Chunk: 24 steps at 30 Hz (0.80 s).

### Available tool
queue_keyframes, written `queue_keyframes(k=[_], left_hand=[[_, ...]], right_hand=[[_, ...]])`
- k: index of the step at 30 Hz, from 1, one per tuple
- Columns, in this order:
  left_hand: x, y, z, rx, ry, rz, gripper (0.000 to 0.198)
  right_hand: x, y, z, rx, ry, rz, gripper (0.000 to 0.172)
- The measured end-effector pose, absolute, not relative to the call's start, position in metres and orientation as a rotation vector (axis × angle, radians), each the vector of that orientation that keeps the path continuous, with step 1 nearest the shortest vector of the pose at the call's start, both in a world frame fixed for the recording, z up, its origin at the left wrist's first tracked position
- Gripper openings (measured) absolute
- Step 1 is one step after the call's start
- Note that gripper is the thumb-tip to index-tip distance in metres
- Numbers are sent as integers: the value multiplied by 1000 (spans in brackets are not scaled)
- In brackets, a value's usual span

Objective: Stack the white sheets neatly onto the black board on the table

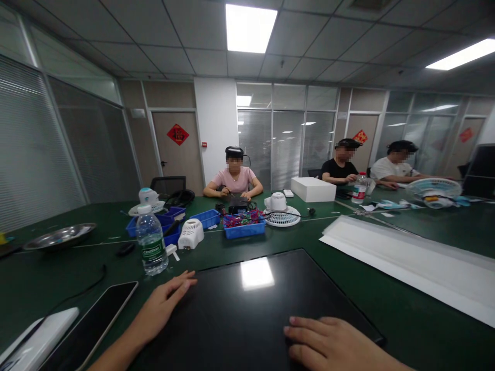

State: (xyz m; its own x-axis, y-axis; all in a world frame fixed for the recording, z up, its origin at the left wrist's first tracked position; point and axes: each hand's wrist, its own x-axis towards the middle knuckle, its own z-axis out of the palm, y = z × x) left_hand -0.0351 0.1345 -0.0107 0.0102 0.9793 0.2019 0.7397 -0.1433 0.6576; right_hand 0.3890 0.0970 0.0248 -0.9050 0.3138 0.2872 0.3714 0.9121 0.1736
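Observation:
A flat black screen panel [240, 314] lies on the green table in front of me, a ceiling light mirrored in its glossy face. My left hand [168, 296] rests at its left edge, fingers stretched out toward the far corner. Over the panel's right part lies my right hand [328, 340], palm down with the fingers extended. Neither hand holds anything. Just beyond my left fingertips stands a clear water bottle [152, 245] with a green label. A smartphone [93, 327] lies left of my left forearm, beside a white device [40, 337] with a black cable.
Ahead are a blue bin [244, 229] of coloured wires, a white fan motor housing [191, 233] and a white fan grille [282, 216]. White foam sheets [410, 263] lie at right, a metal tray [60, 237] at left. A person [234, 180] sits opposite; two more sit at right.

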Motion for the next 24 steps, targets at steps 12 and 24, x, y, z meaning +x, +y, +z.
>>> queue_keyframes(k=[12, 24], left_hand=[[-24, 136, -18, 2208, 2048, 454, 49], [-30, 145, -32, 2108, 2395, 382, 61]], right_hand=[[564, 286, -36, -2034, -1951, -467, 77], [587, 288, -40, -2202, -2012, -337, 50]])
